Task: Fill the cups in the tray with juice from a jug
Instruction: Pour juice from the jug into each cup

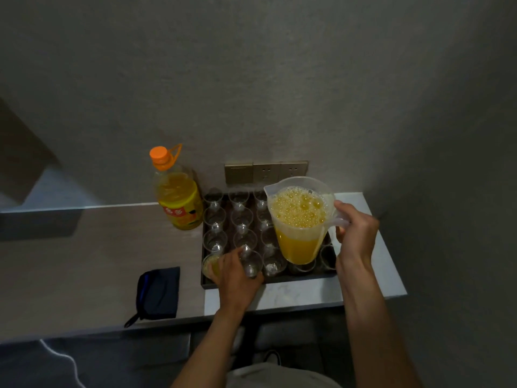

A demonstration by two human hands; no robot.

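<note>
The right hand (355, 236) is gripping the handle of a clear plastic jug (300, 219), frothy orange juice inside, held above the dark rectangular tray (232, 282). The left hand (235, 271) is curling around a clear round cup (210, 265) at the tray's near left corner, beside rows of see-through cups (242, 217)

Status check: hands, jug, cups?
Right hand grips jug, upright over tray. Left hand holds front-left cup, juice in it. Other cups look empty. Nothing blocking.

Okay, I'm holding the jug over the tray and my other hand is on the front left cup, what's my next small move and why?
Probably tip the jug toward the front left cup. The right hand holds it upright, full, and the left hand steadies that cup, which seems only partly filled.
</note>
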